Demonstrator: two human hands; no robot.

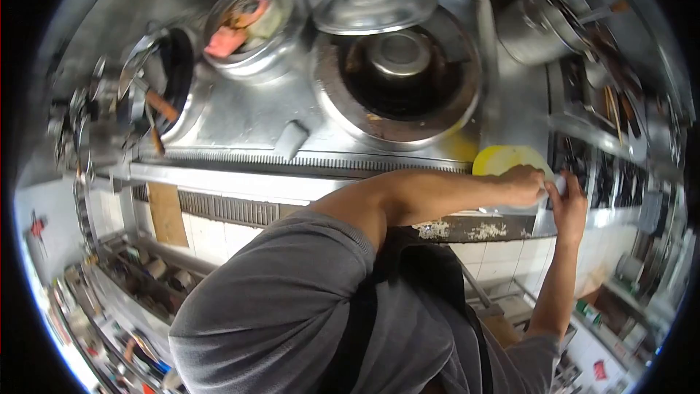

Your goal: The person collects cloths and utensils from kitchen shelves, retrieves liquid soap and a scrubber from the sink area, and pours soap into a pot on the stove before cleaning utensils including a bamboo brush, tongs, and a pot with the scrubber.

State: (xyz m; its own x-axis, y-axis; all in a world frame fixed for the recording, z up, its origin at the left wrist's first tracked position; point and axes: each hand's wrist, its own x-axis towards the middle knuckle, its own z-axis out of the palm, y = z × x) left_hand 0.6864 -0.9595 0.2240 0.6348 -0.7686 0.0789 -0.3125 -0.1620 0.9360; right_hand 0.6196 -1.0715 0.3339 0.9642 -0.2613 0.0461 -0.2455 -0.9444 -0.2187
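My left hand (523, 184) is closed, reaching across to the right over the near edge of a round yellow bowl or dish (503, 159). Close against it, my right hand (570, 208) has its thumb and fingers pinched on a small white object (556, 184). This white object lies between the two hands, and its kind is too blurred to tell. The fingers of my left hand touch its near side, though what they grip is partly hidden. The yellow dish rests on the steel counter by the front grating.
A wok burner (397, 113) holds a metal pot, with a lid (375, 6) behind. Left stand a steel pot (259, 58) with pink and green items, a grey cloth (292, 138) and wooden-handled utensils (162, 106). A tall pot (532, 33) with ladles stands right.
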